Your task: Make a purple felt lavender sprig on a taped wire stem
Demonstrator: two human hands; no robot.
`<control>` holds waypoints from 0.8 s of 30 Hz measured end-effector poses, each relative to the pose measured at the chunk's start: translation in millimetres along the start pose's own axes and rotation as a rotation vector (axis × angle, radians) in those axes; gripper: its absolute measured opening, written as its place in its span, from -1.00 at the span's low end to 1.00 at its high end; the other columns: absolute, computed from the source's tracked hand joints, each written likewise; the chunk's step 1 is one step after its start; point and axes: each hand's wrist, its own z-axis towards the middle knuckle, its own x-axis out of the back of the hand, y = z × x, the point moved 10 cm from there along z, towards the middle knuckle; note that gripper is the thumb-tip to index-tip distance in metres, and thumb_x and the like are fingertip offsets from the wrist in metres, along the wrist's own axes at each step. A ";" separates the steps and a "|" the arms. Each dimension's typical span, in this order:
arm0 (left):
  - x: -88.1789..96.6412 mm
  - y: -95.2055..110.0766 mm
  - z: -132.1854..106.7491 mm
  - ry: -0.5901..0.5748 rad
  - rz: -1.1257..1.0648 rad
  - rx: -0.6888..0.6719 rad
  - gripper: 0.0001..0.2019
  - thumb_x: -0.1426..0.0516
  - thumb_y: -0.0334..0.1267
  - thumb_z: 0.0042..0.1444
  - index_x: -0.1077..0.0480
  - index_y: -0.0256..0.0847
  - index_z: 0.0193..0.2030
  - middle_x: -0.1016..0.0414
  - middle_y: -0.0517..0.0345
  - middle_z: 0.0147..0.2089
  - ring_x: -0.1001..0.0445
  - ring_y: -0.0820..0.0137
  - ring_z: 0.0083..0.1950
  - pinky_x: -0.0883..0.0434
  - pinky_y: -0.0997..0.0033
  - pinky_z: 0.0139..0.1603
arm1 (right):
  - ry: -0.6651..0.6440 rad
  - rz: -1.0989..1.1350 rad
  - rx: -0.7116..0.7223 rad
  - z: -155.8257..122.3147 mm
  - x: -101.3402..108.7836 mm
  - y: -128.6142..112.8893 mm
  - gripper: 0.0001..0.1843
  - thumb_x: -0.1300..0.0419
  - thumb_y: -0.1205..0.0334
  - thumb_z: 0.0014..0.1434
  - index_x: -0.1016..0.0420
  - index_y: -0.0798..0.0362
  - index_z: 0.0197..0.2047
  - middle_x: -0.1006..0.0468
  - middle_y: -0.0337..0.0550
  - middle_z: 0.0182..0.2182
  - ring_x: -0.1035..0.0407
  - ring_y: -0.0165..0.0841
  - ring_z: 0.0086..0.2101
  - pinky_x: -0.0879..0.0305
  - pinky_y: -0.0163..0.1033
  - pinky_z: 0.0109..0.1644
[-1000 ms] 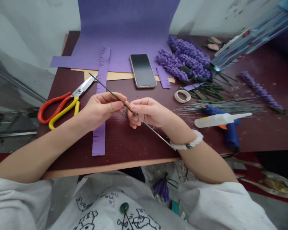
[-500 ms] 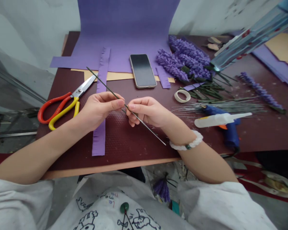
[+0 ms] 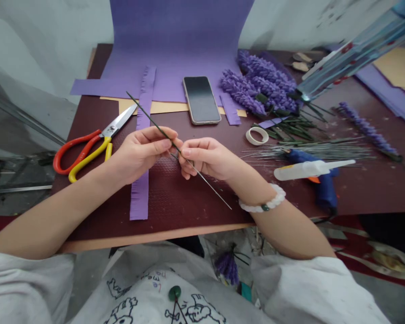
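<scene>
Pinching a thin stem [image 3: 148, 116] in both hands, over the front part of a dark red table [image 3: 189, 209]. Gripping it with the left hand [image 3: 140, 150] between thumb and forefinger, and with the right hand [image 3: 207, 155] just beside, thumb pressed on top and the other fingers curled beneath. Holding the stem at a slant, dark green end up and away to the left, bare silvery wire down to the right, short of a white bracelet [image 3: 272, 200] on the right wrist. Crossing, in the head view, above a fringed purple strip [image 3: 139, 200], laid lengthwise on the table and partly hidden by the left hand. Having scissors [image 3: 111, 129] with red and yellow handles near the left hand, blades pointed toward the strip. Facing a large purple sheet [image 3: 178, 45], curved upward at the back, with a phone [image 3: 201, 100] lying over its near edge. Having, farther right, a heap of purple flowers [image 3: 266, 85], with a pale tape ring [image 3: 257, 142] and green stalks [image 3: 297, 129] in front. Nearer still, beyond the right hand, seeing loose wires [image 3: 344, 149] and a white nozzle bottle [image 3: 299, 171] overlapping a blue glue gun [image 3: 324, 191].
</scene>
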 end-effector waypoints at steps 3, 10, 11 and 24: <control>-1.1 -5.1 0.0 -0.011 -0.011 0.047 -0.74 -0.38 -0.28 -0.15 -0.52 -0.29 -0.28 -0.57 0.14 -0.32 -0.53 0.45 -0.33 -0.46 0.44 -0.26 | 0.041 -0.013 0.038 0.0 4.2 -1.8 -0.72 -0.32 0.11 0.05 -0.43 0.14 -0.49 -0.36 -0.34 -0.68 -0.27 -0.54 -0.63 -0.36 -0.37 -0.49; 5.6 -7.0 -0.8 0.073 0.072 0.024 -0.79 -0.40 -0.31 -0.21 -0.49 -0.31 -0.46 -0.50 0.22 -0.49 -0.48 0.52 -0.44 -0.42 0.46 -0.31 | 0.074 0.021 0.035 0.5 7.0 -0.9 -0.79 -0.34 0.17 0.02 -0.50 0.14 -0.46 -0.45 -0.32 -0.59 -0.28 -0.55 -0.62 -0.40 -0.37 -0.49; 6.5 -5.8 -0.9 0.081 0.066 0.011 -0.80 -0.40 -0.32 -0.20 -0.49 -0.31 -0.45 -0.51 0.22 -0.48 -0.49 0.51 -0.44 -0.42 0.45 -0.30 | 0.072 0.036 0.027 0.8 6.8 -0.4 -0.79 -0.35 0.17 0.01 -0.50 0.15 -0.46 -0.45 -0.32 -0.59 -0.28 -0.56 -0.62 -0.40 -0.36 -0.49; 6.1 2.4 0.1 0.071 0.007 -0.026 -0.92 -0.27 -0.44 -0.07 -0.51 -0.29 -0.37 -0.55 0.19 -0.39 -0.51 0.52 -0.36 -0.42 0.50 -0.26 | 0.086 0.024 0.001 0.4 9.2 1.3 -0.75 -0.36 0.13 -0.01 -0.51 0.17 -0.46 -0.37 -0.35 -0.67 -0.24 -0.56 -0.65 -0.36 -0.37 -0.52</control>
